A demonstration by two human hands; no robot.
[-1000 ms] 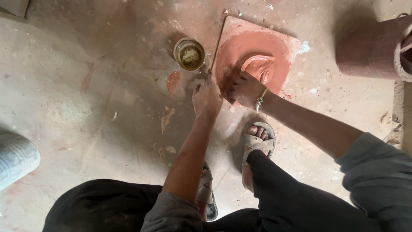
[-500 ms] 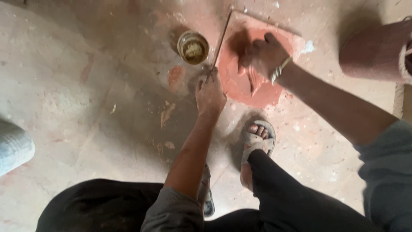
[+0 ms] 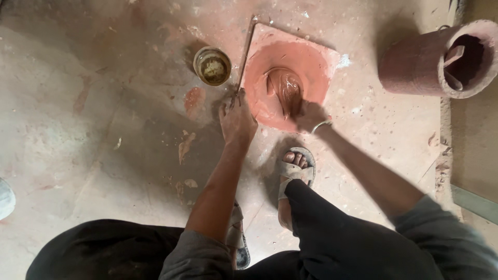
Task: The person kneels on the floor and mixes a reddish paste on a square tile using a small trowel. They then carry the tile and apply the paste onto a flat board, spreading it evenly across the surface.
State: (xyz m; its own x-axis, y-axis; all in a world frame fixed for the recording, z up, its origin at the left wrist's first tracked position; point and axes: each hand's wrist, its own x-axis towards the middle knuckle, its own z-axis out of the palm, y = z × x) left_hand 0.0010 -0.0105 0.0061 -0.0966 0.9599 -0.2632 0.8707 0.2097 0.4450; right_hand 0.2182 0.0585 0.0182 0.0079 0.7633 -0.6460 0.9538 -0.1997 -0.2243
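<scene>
Concrete floor [image 3: 93, 103] fills most of frame, dusty, w/ reddish smears & clay stains, esp. centre & top.

Person's black trousers [image 3: 332, 238] take the bottom of frame, knees bent; grey sleeve lower right. Sandalled foot [image 3: 294, 173] sits just below centre, toes pointing up-frame; 2nd sandal partly hidden under left forearm, bottom centre.

Upper right: big cylindrical clay pipe/pot [image 3: 430, 62] lying on its side, open mouth facing right, a flat tool or scrap inside; well apart from the hands.

Upper centre: square slab [image 3: 321, 52] flat on floor, coated in wet red clay, w/ a round mound of soft clay [image 3: 282, 85] heaped in the middle, glossy & smeared.

Right hand [image 3: 310, 115] is at lower right edge of the mound, fingers pressed into/against the wet clay, roughly flat, not closed round anything that I can see; blurred, so finger detail unclear. Metal bangle [image 3: 321, 125] on that wrist.

Left hand [image 3: 237, 122] just left of slab's lower left corner, knuckles up, fingers curled shut on lower end of a thin metal rod [image 3: 245, 59]. Rod runs up-frame along slab's left edge, touching or just beside it; can't tell which.

Small round tin [image 3: 212, 66] upper centre-left, just left of rod, holding yellowish-brown gunk. Near left hand, not touching.
</scene>
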